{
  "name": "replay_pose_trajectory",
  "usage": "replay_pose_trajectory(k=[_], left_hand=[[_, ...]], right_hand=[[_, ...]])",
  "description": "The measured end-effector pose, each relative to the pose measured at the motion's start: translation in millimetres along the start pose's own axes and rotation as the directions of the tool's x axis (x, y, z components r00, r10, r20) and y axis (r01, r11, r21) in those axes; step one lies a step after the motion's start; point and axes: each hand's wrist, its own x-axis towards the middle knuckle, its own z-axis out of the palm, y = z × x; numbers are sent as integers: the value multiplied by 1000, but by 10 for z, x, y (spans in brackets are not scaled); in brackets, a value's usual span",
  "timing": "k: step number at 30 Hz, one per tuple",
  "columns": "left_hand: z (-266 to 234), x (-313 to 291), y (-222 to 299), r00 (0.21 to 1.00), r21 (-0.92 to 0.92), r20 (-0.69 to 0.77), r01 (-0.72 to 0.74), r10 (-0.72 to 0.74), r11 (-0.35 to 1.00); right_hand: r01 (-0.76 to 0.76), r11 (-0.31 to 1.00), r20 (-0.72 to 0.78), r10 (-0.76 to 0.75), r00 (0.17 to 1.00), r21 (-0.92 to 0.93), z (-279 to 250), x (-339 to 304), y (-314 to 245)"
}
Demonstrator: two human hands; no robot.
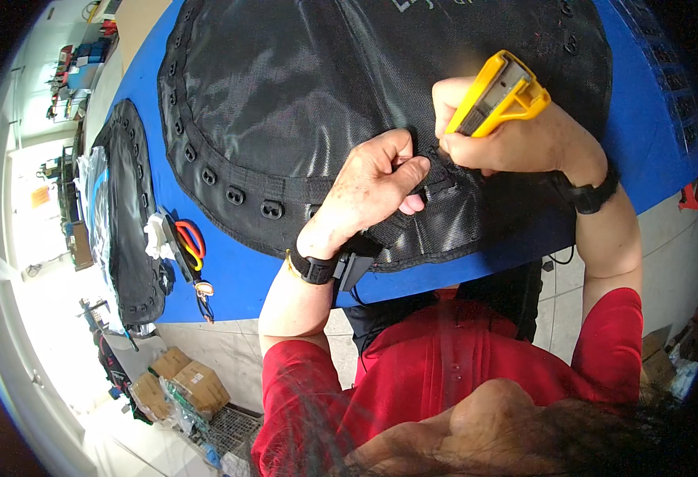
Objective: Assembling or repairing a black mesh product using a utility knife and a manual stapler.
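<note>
A large round black mesh mat (285,95) covers much of the blue table, with small black clips (236,195) along its webbed edge. My left hand (373,179) is closed, thumb against the fingers, gripping the mat's black webbing near its front edge. In my right hand (516,143) is a yellow utility knife (496,91), its body slanting up away from the mat. The knife's lower end is hidden by my fingers, close to a dark strap piece (443,173) beside my left hand. Whether the blade touches the strap cannot be seen.
On the blue table (222,274), to the left, lie scissors with orange and yellow handles (191,241) and a crumpled white piece (158,237). A second black clip-edged mat (130,238) with clear plastic lies beyond them. Cardboard boxes (198,388) stand on the floor at lower left.
</note>
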Motion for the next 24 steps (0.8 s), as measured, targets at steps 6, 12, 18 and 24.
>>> replay_pose_trajectory(k=[6,12,18,24], left_hand=[[3,-2,-4,1000,-1,-3,-15,15,1000],[-3,-4,-1,1000,11,-12,-2,3,1000],[2,7,-6,1000,1,-9,-7,7,1000],[-5,5,4,1000,1,-11,-16,16,1000]], right_hand=[[-187,958,45,182,982,219,-18,-37,-53],[-58,991,102,45,994,120,-64,-27,1],[121,986,34,-118,992,-111,-67,-20,-15],[-280,898,193,225,955,340,-80,-103,-129]])
